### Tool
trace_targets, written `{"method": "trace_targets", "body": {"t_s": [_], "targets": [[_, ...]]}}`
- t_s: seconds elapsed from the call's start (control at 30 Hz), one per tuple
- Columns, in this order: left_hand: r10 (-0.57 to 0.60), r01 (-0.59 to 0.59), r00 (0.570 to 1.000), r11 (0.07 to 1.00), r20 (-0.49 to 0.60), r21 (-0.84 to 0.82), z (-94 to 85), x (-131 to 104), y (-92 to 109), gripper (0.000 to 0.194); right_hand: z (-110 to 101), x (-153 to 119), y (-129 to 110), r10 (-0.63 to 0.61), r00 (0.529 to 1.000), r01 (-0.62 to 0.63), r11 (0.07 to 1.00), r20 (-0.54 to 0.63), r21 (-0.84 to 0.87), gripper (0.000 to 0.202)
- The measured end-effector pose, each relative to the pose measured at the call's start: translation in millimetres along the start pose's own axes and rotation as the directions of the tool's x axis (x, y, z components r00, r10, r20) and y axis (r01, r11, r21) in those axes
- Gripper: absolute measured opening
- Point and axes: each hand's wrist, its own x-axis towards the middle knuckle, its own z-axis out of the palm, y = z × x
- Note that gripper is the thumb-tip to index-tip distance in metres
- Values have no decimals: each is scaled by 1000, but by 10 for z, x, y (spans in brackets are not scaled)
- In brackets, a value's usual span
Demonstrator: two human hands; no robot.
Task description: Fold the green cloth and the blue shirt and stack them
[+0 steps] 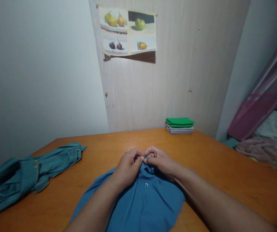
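the blue garment [150, 206] lies on the orange-brown table [100, 149], gathered at the grip and fanning out from there toward the person. the left hand [130, 166] and the right hand [161, 162] meet at its far edge, thumbs and fingers nearly touching, each pinching a small fold of the cloth; exactly what sits between the fingertips is too small to tell. just below the grip, on the near side, a round button [146, 185] shows on the cloth. the pinch looks small, so a fold could slip out if one hand pulls harder than the other, and the bunched cloth around the fingers could hide a misaligned edge. the left forearm lies over part of the garment, so shifting that arm could drag the fabric askew and twist it at the grip. well to the left of the grip, a teal garment [42, 170] lies crumpled, apart from the blue one. beyond the grip and to its right, a folded cloth stack [180, 125], green on top, sits near the far edge, well out of the way.
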Motion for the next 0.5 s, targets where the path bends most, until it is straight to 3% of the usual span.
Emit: {"method": "trace_targets", "body": {"t_s": [0.13,0.27,0.33,0.4,0.5], "targets": [[-61,52,990,996,-125,-75,-43,66,-85,27,-26,18,-15,-17,998,16,1000,-61,-24,20],[-139,120,941,990,-307,-80,-133,120,-200,21,-89,61,11,-7,996,7,1000,-85,-6,17],[-149,137,924,989,-352,-60,-175,127,-221,20,-111,63,6,25,998,-25,1000,-66,6,25],[-153,143,930,988,-334,-55,-206,120,-205,26,-115,46,-25,43,999,-42,999,-26,28,32],[-147,149,964,989,-223,-6,-230,92,-132,36,-99,7,-94,41,999,-41,998,18,39,35]]}}
